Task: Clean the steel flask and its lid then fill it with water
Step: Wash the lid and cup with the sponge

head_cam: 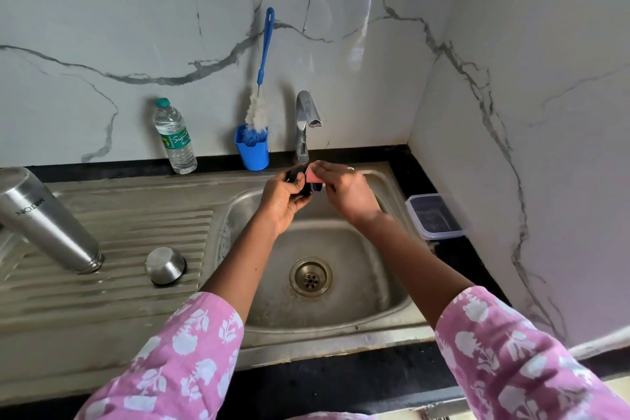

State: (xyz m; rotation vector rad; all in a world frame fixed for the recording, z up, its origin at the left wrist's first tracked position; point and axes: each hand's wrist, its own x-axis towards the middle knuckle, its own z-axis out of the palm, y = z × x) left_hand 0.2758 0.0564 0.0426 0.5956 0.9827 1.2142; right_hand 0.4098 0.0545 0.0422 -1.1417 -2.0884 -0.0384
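Left grip: fingers and thumb are curled round the black lid, which is held above the rear part of the sink basin.

Right grip: the fingers pinch a pink sponge, which is pressed against the lid.

Tap: directly behind the basin.

Steel flask: well left of the basin, standing narrow end down on the ribbed drainboard.

Steel cap: left of the basin, between flask and basin, rim down.

Water bottle and blue cup with bottle brush: behind the basin, to its left, at the wall.

Plastic container: just right of the basin, on the black bench.
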